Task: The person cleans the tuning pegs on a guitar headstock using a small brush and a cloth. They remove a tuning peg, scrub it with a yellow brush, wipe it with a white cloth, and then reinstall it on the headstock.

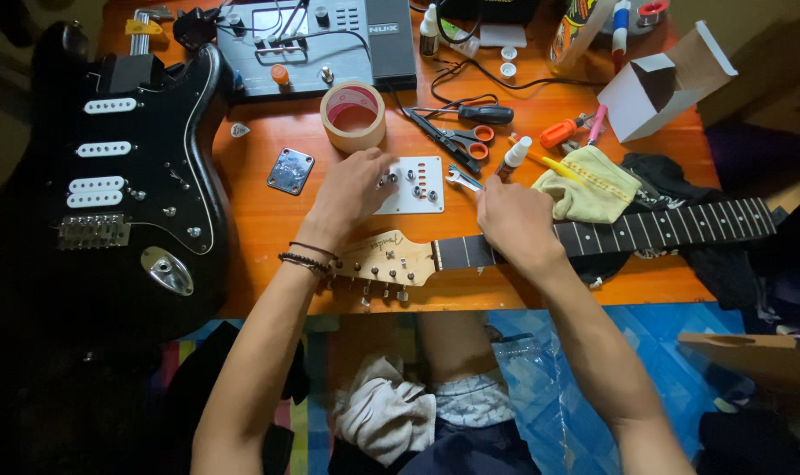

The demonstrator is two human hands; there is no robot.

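Note:
A detached guitar neck (pixel 655 227) lies across the orange table, its pale headstock (pixel 387 259) at the near edge. My left hand (pixel 352 189) reaches over the headstock, fingertips on small metal parts at the left edge of a white plate (pixel 422 186). My right hand (pixel 514 220) rests on the dark fretboard near the nut and holds a small silver wrench (pixel 462 179) whose head points at the white plate. A black guitar body (pixel 118 176) with white pickups lies at the left.
A tape roll (pixel 353 116), a square metal plate (pixel 291 171), scissors (pixel 466 141), screwdrivers (pixel 563 132), a glue bottle (pixel 514 157), a yellow cloth (pixel 589 185), an open white box (pixel 664 84) and a grey effects unit (pixel 321 40) crowd the table.

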